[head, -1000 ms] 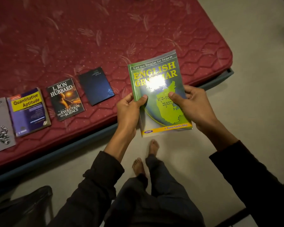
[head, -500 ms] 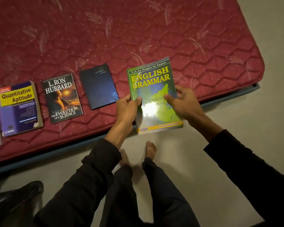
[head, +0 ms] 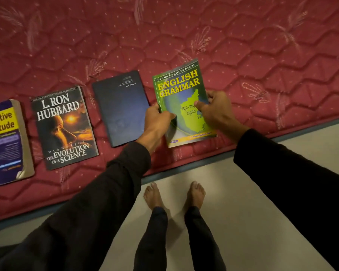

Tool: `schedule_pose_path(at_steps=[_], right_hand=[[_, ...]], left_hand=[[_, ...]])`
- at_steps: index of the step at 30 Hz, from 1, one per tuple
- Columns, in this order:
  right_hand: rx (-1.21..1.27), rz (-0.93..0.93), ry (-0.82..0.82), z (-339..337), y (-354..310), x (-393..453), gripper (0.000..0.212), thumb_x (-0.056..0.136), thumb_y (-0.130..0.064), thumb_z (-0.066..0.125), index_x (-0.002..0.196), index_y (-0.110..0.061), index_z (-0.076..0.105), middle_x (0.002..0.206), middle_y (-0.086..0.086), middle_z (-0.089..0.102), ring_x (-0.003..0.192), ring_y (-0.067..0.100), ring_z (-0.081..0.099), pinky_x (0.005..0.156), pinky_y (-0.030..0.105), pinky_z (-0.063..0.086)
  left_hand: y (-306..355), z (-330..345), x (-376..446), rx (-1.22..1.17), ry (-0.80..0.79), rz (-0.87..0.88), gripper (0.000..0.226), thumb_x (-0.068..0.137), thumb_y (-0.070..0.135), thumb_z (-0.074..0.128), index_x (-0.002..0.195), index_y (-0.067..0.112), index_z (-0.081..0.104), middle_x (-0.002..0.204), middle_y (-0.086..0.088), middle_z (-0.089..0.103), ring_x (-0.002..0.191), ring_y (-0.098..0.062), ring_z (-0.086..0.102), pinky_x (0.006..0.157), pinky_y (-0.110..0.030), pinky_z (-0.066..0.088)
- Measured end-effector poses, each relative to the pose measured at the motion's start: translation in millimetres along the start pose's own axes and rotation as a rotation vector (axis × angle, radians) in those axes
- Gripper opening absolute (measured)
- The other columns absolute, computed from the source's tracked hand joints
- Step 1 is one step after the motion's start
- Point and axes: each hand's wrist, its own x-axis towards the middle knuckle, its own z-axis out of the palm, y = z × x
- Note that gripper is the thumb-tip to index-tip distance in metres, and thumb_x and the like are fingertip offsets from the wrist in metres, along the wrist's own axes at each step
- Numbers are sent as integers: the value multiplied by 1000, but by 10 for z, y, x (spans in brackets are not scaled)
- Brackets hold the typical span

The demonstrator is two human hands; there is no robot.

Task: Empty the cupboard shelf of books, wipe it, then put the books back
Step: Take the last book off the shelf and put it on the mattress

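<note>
As the shelf-emptying stage of the job appears to be under way, a person standing barefoot at the edge of a red quilted mattress [head: 243, 45] lowers a green English Grammar paperback [head: 181, 90] onto it, at the right end of a row of books laid face up. The left hand [head: 157, 122] takes the book's left edge with its thumb curled over the cover; the right hand [head: 216, 109] does the same at the right edge, so each grip is closed on the paperback, not spread flat. Whether the book already rests fully on the mattress cannot be told from this angle.

Just beside it to the left lies a plain dark blue book [head: 120, 108], then the L. Ron Hubbard title [head: 64, 128], then a Quantitative Aptitude volume [head: 5, 141] cut off by the frame's edge. The cupboard itself is out of view.

By this evidence the wiping has probably yet to begin. The next move calls for both hands to let go cleanly, leaving the paperback square in the row and well clear of the mattress's near edge.
</note>
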Motion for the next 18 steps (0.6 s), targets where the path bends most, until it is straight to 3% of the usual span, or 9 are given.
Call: schedule_pose_path(at_steps=[2, 4, 8, 11, 14, 18], right_hand=[[5, 5, 13, 86, 60, 197, 14, 77, -26, 65, 87, -17, 70, 88, 8, 75, 84, 30, 71, 78, 50, 56], [-9, 11, 32, 147, 104, 368, 12, 82, -21, 67, 91, -14, 71, 92, 8, 75, 89, 30, 70, 81, 49, 55], [-70, 20, 51, 224, 167, 636, 25, 84, -28, 66, 103, -12, 71, 101, 8, 73, 100, 30, 66, 87, 43, 53], [-82, 19, 49, 279, 191, 774, 36, 79, -34, 63, 106, -13, 69, 103, 8, 73, 102, 32, 66, 88, 45, 53], [-124, 35, 65, 313, 242, 863, 32, 83, -32, 64, 107, -11, 68, 103, 10, 72, 100, 32, 65, 85, 42, 52], [-183, 35, 90, 345, 345, 893, 28, 84, -27, 63, 106, -9, 64, 106, 16, 69, 102, 37, 63, 84, 42, 50]], left_hand=[[16, 24, 175, -7, 4, 18, 29, 80, -7, 64, 101, 13, 64, 95, -3, 71, 87, -19, 68, 78, -28, 56], [28, 48, 326, 9, 14, 29, 28, 75, -2, 66, 99, 12, 65, 94, -4, 72, 89, -21, 69, 82, -33, 57], [48, 114, 514, 30, 45, 27, 24, 63, 9, 63, 85, 20, 64, 88, -2, 73, 88, -21, 69, 83, -35, 57], [42, 164, 599, 58, 87, 56, 40, 56, 17, 61, 95, 17, 66, 90, 0, 71, 87, -20, 67, 77, -30, 54], [4, 213, 633, 106, 114, 100, 41, 67, 14, 62, 107, 13, 65, 89, 2, 68, 82, -18, 61, 74, -26, 49], [-139, 280, 686, 268, 147, 154, 52, 59, 18, 61, 111, 15, 62, 105, -6, 68, 97, -25, 65, 88, -39, 55]])
